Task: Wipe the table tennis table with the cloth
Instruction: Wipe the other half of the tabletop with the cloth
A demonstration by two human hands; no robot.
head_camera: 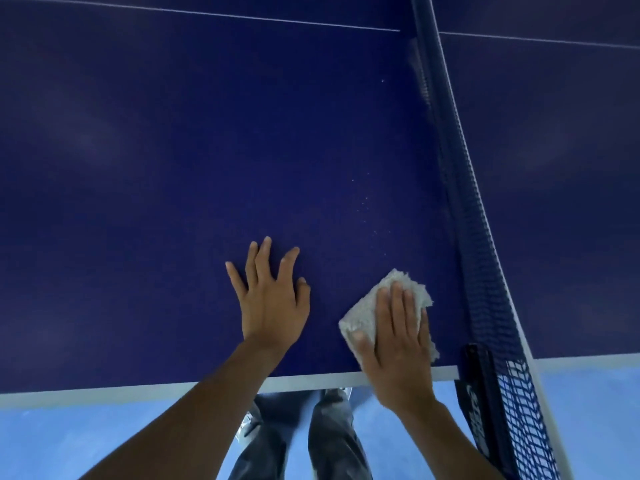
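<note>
The dark blue table tennis table (pixel 190 168) fills most of the view, with its white near edge running across the bottom. A crumpled whitish cloth (pixel 363 315) lies on the table close to that edge. My right hand (pixel 401 337) presses flat on the cloth, fingers pointing away from me. My left hand (pixel 270 292) rests flat on the bare table to the left of the cloth, fingers spread, holding nothing. A few pale specks (pixel 365 202) dot the surface beyond the cloth.
The blue net (pixel 460 188) runs away from me just right of the cloth, with its black post clamp (pixel 476 386) at the table edge. A white centre line (pixel 207 13) crosses the far surface. Below the edge are light blue floor (pixel 86 441) and my legs (pixel 329 441).
</note>
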